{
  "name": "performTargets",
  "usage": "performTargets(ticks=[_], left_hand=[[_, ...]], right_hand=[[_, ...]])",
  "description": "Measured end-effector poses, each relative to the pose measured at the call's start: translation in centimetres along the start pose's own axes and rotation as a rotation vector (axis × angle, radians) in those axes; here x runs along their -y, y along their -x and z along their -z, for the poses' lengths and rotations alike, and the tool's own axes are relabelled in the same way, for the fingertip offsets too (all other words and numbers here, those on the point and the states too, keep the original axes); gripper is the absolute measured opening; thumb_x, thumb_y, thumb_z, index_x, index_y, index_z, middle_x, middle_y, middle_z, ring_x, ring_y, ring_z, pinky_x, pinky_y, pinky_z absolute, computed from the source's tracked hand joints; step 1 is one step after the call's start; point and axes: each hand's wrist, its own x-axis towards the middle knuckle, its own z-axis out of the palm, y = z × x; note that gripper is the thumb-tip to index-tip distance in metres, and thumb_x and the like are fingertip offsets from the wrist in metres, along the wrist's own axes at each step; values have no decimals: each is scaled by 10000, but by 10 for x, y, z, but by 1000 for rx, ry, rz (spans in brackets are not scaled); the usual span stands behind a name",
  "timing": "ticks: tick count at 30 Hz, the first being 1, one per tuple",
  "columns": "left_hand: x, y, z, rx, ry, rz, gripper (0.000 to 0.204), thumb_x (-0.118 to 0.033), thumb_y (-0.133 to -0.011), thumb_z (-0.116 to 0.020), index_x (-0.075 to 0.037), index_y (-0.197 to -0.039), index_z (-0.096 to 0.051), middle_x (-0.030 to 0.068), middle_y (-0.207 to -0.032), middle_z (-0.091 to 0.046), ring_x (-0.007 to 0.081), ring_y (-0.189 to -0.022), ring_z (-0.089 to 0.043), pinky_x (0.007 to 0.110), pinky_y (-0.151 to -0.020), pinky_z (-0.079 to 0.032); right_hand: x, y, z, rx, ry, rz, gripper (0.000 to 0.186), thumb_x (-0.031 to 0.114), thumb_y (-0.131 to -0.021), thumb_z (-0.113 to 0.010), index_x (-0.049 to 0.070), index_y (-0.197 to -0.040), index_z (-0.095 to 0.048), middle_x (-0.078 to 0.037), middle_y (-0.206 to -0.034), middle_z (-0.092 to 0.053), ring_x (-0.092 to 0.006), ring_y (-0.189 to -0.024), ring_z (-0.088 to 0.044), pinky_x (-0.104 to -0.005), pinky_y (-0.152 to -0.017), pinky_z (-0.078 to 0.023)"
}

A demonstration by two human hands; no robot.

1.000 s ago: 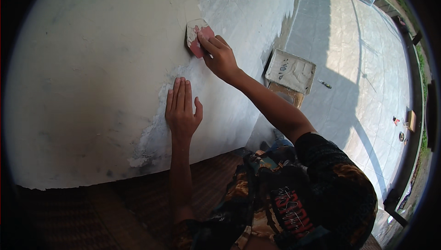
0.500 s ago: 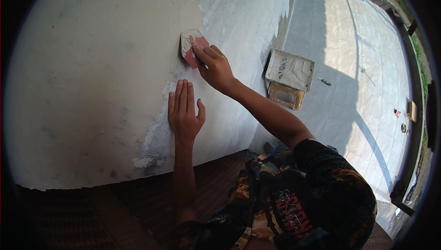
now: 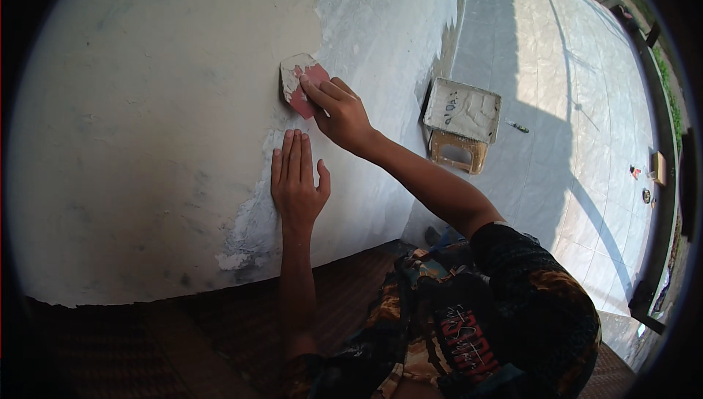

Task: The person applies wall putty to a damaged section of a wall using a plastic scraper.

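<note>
My right hand grips a reddish-pink putty scraper smeared with pale filler, its blade held up against the wall. Just below it, my left hand lies flat on the wall, fingers pointing up and thumb out to the side, holding nothing. Around both hands the surface is cream on the left and patchy blue-white on the right. A rough, flaking patch lies beside my left wrist.
To the right, a tray of white filler rests on a tan plastic stool. A narrow tool with a green-and-black handle lies on the tiled floor. Dark woven matting runs below the wall.
The scraper in my right hand has shifted slightly left and down along the wall, tilting a little. My left hand stays flat in nearly the same place.
</note>
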Motion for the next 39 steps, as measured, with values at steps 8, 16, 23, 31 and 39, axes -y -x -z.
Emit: performTargets(ticks=[8,16,23,31,39], left_hand=[[-1,0,1,-7,-4,-22,510,-138,-874,-610,11,-1360,-566,140,-1417,-578,268,-1381,-494,477,-1166,-317],[-1,3,0,-1,-9,-6,494,-142,-875,-612,6,-1345,-582,136,-1409,-588,262,-1377,-499,466,-1168,-314],[0,-1,0,5,-35,-12,491,-149,-879,-607,1,-1345,-585,130,-1406,-592,252,-1371,-507,459,-1168,-314],[-1,0,-7,-8,-18,2,495,-154,-880,-609,-5,-1352,-580,118,-1406,-594,245,-1370,-508,460,-1167,-315],[0,-1,-6,-17,-48,-10,489,-162,-882,-613,-5,-1344,-586,115,-1401,-598,240,-1364,-514,454,-1162,-321]], right_hand=[[-41,-51,24,-162,1,-33,482,-36,-732,-745,67,-1200,-695,-55,-825,-606,-231,-752,-568,-353,-688,-528],[-57,17,3,-3,49,-5,523,-81,-731,-738,27,-1237,-668,-75,-791,-582,-237,-731,-549,-348,-654,-495],[-32,-45,22,-200,-201,-114,483,-92,-770,-697,40,-1234,-692,-83,-724,-558,-166,-614,-526,-289,-600,-477],[-39,2,-5,-33,25,-2,609,-113,-685,-721,23,-1273,-633,-75,-814,-581,-250,-749,-555,-354,-661,-500],[-25,-65,14,-229,-230,-145,498,-78,-763,-654,30,-1249,-663,-83,-749,-571,-183,-642,-552,-310,-600,-491]])
